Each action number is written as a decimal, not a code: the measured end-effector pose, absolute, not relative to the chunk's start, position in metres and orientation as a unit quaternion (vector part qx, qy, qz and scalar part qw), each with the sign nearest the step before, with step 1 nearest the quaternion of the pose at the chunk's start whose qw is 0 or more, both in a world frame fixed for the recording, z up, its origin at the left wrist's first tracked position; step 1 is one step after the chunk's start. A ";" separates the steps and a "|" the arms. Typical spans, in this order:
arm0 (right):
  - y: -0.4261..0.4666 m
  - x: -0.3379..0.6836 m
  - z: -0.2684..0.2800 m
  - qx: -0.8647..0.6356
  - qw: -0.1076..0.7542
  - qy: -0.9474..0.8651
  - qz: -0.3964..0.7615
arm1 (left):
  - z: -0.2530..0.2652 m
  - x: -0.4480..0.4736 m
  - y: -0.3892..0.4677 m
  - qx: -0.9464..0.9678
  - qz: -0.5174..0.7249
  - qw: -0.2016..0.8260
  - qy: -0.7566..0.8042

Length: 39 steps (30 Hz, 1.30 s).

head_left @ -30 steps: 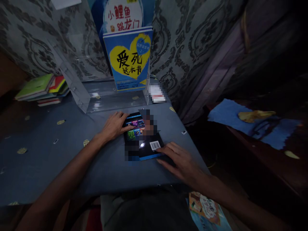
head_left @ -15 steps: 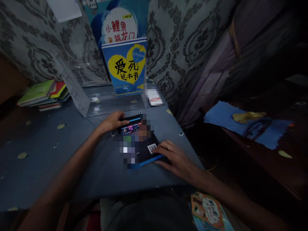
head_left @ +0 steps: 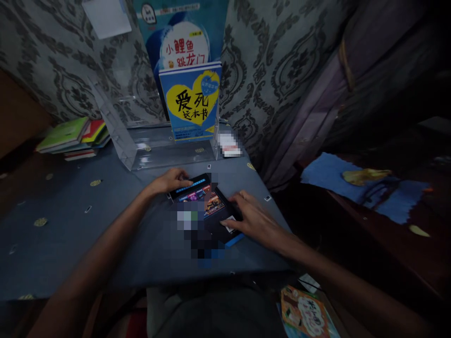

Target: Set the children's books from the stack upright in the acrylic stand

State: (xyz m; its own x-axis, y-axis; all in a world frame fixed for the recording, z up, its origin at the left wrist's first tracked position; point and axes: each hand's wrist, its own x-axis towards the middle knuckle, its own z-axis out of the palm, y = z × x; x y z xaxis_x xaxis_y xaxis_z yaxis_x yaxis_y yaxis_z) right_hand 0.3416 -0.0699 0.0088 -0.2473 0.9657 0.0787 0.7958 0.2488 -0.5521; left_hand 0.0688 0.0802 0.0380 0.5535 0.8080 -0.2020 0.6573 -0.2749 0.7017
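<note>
A dark book (head_left: 219,224) with a white barcode label, small colourful pictures and blue strips lies on the blue-grey tablecloth; blurred squares hide part of it. My left hand (head_left: 172,180) holds its far left corner, fingers over the edge. At the right side, my right hand (head_left: 251,215) grips the book, with the thumb near the barcode label and the other fingers bent along the edge. Behind the book stands a clear plastic book stand (head_left: 121,134), holding a blue book with a yellow heart (head_left: 192,107).
A taller blue book (head_left: 185,42) leans behind the stand. Stacked books (head_left: 66,134) lie at the left. Past the table's right edge are a blue cloth (head_left: 355,188) and a purple curtain (head_left: 306,122). An orange picture book (head_left: 306,312) lies below the table.
The view has shifted slightly, so most things sit farther right and lower. My right hand has moved up along the book's right side. My left hand stays at the far left corner.
</note>
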 end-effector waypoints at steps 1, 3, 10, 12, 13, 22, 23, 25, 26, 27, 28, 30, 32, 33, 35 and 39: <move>-0.067 0.342 0.009 -0.583 0.206 -0.757 0.210 | 0.038 0.069 0.080 0.793 0.088 0.391 0.458; -0.064 0.341 0.011 -0.592 0.203 -0.745 0.230 | 0.037 0.069 0.080 0.795 0.076 0.399 0.452; -0.069 0.327 0.022 -0.611 0.201 -0.709 0.288 | 0.037 0.068 0.075 0.808 0.079 0.366 0.455; -0.069 0.323 0.024 -0.621 0.184 -0.704 0.291 | 0.040 0.069 0.073 0.811 0.082 0.355 0.457; -0.068 0.322 0.024 -0.620 0.177 -0.707 0.290 | 0.041 0.069 0.071 0.811 0.082 0.354 0.458; -0.062 0.323 0.020 -0.598 0.193 -0.729 0.271 | 0.038 0.066 0.061 0.706 0.109 0.542 0.442; -0.062 0.323 0.020 -0.602 0.198 -0.721 0.282 | 0.039 0.066 0.060 0.701 0.115 0.557 0.430; -0.062 0.324 0.021 -0.607 0.209 -0.701 0.312 | 0.046 0.067 0.060 0.699 0.136 0.571 0.409; -0.062 0.326 0.021 -0.605 0.217 -0.693 0.326 | 0.051 0.067 0.060 0.699 0.152 0.573 0.400; -0.062 0.327 0.022 -0.601 0.227 -0.687 0.338 | 0.056 0.068 0.060 0.702 0.170 0.570 0.392; -0.063 0.328 0.021 -0.596 0.239 -0.683 0.349 | 0.062 0.068 0.061 0.708 0.187 0.563 0.383; -0.065 0.331 0.020 -0.577 0.270 -0.672 0.378 | 0.074 0.068 0.062 0.729 0.216 0.538 0.364; -0.069 0.334 0.019 -0.551 0.307 -0.655 0.416 | 0.082 0.068 0.063 0.754 0.238 0.506 0.345; -0.071 0.335 0.019 -0.539 0.330 -0.645 0.429 | 0.085 0.067 0.063 0.765 0.249 0.491 0.335; -0.076 0.338 0.022 -0.534 0.376 -0.630 0.420 | 0.088 0.067 0.064 0.777 0.273 0.468 0.321; -0.083 0.340 0.043 -0.552 0.445 -0.647 0.280 | 0.084 0.067 0.066 0.764 0.341 0.449 0.316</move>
